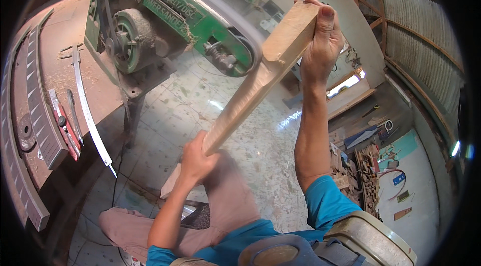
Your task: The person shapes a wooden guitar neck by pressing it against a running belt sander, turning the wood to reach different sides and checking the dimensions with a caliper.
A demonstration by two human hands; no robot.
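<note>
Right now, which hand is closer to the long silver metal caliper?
The left hand. It grips the lower end of the pale wooden piece, to the right of the long silver metal caliper. The right hand is farther right, at the piece's thick upper end.

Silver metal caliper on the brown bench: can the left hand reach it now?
Probably not without letting go: the left hand grips the long pale wooden workpiece, though nothing appears to cover the caliper.
</note>
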